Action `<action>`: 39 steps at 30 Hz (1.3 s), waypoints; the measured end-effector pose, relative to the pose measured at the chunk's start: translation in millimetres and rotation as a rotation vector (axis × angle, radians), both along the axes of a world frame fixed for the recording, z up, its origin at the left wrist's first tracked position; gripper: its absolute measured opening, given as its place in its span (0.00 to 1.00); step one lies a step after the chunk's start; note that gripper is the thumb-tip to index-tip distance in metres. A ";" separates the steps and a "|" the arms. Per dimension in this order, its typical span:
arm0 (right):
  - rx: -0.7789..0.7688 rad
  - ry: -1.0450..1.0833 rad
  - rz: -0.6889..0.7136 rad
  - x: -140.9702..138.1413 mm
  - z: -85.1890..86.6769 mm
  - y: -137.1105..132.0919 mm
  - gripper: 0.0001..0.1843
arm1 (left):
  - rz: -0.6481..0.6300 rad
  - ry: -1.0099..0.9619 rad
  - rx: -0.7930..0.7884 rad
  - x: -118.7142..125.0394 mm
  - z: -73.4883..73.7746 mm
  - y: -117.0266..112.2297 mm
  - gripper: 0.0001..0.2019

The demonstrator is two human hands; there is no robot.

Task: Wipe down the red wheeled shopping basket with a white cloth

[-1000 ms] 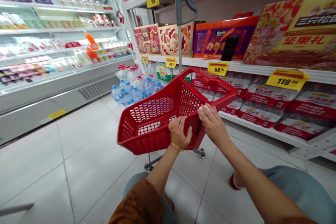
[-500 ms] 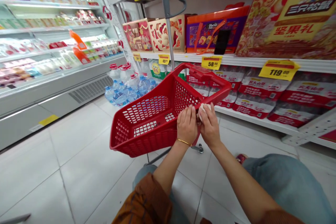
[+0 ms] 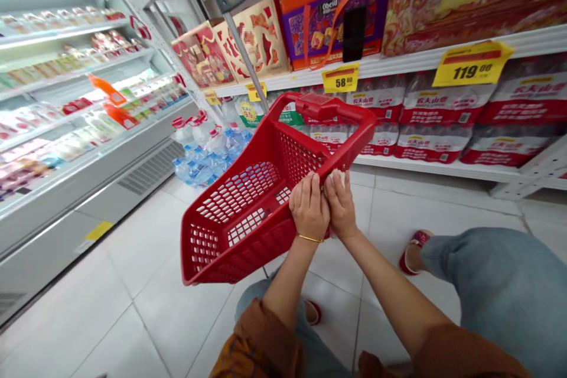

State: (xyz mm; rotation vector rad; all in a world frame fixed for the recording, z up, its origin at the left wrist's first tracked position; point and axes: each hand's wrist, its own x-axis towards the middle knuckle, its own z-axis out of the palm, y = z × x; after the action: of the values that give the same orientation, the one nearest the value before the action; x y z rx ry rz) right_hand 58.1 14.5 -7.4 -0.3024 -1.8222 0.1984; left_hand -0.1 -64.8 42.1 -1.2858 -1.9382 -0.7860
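Note:
A red plastic shopping basket point(image 3: 221, 257) with a mesh wall and floor tilts in front of me, its grey pull pole point(image 3: 234, 41) rising toward the shelves. My left hand point(image 3: 310, 207), with a thin gold bracelet at the wrist, curls over the basket's near rim. Right beside it, my right hand point(image 3: 340, 205) pinches a small white tissue point(image 3: 336, 177) against the same rim. The tissue is mostly hidden by my fingers. The basket's wheels are out of sight beneath it.
Shelves on the right hold gift boxes above shrink-wrapped water packs point(image 3: 434, 109) with yellow price tags. Blue-capped water bottles point(image 3: 199, 159) stand at the shelf end. A refrigerated display case point(image 3: 88, 130) runs along the left. My legs and red sandals point(image 3: 414, 251) are below.
My hands have come together at the basket rim, with the white tissue between them. The whole view has swung and tilted, and the shelves now slope up to the right.

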 end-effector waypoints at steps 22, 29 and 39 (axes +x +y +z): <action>-0.213 -0.055 0.053 5.6 -66.3 -27.4 0.37 | 0.032 0.080 0.002 -6.0 -1.5 -2.4 0.24; -0.261 0.093 -0.002 1.6 -7.1 -17.9 0.36 | 0.032 0.105 0.017 -8.9 -6.2 -3.5 0.24; -0.173 0.096 -0.085 -19.9 -3.7 -7.7 0.37 | 0.028 0.069 0.077 -7.5 -0.8 -3.1 0.20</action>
State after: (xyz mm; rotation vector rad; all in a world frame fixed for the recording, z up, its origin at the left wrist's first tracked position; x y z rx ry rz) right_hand 38.2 6.8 -11.1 -0.4829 -1.6966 0.3072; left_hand -7.6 -67.9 41.2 -1.2219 -1.8499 -0.7849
